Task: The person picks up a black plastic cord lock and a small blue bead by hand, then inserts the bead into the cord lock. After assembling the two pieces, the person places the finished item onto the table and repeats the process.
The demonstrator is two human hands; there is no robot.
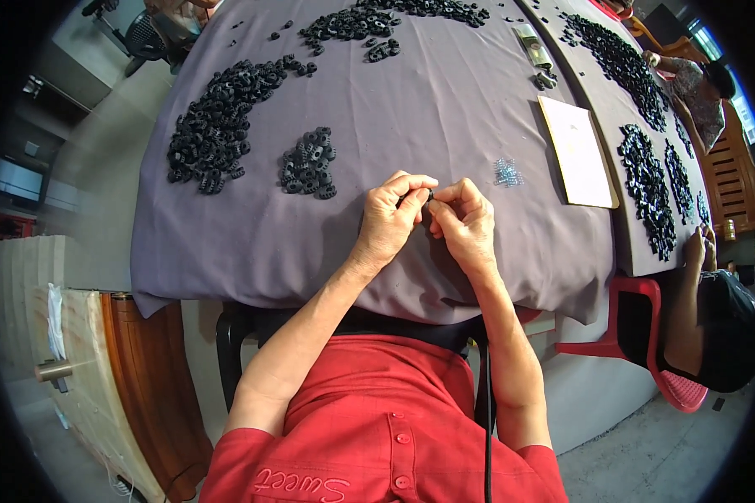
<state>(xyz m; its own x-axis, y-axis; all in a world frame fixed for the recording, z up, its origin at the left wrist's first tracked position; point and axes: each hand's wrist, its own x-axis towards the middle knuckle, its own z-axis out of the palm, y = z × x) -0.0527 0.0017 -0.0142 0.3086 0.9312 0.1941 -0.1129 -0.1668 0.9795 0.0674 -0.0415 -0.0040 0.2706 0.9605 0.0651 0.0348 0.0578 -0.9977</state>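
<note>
Over the near middle of the cloth-covered table, my left hand (388,216) and my right hand (468,225) meet fingertip to fingertip. Both pinch one small black plastic piece (429,195), mostly hidden by the fingers. To the left of my hands lies a small heap of black curved, toothed plastic pieces (309,163). A larger heap of similar pieces (214,126) spreads farther left. Right of my right hand sits a little pile of shiny bluish, spring-like bits (507,173).
More black pieces (352,23) lie along the far side of the grey-purple cloth (445,92). A pale board (575,151) rests at right, with a small packet (533,46) beyond it. Other people (703,96) sit at the adjoining table with black heaps (646,184). A red chair (637,335) stands at right.
</note>
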